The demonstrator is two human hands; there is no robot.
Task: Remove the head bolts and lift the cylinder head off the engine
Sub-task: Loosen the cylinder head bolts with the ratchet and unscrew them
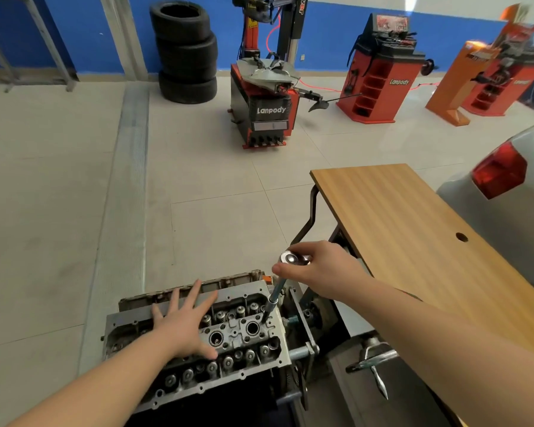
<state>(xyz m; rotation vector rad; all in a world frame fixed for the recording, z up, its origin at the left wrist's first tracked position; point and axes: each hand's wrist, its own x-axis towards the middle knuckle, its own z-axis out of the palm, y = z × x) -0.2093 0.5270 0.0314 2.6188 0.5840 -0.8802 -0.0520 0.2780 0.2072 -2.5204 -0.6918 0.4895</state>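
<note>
The grey cylinder head [244,337] sits on top of the engine on a stand, with valve springs and two open round bores showing. My left hand [182,325] lies flat on the head's middle, fingers spread. My right hand [315,266] grips the shiny head of a ratchet wrench [293,258]. Its long extension bar [273,298] slants down into a bolt hole at the head's far right corner. The bolt itself is hidden.
A wooden table [413,235] stands to the right, beside a silver car's rear [503,186]. The engine stand's crank handle [373,362] sticks out at the right. Beyond, on the tiled floor, stand a tyre changer [269,112], stacked tyres [185,50] and red wheel balancers [379,75].
</note>
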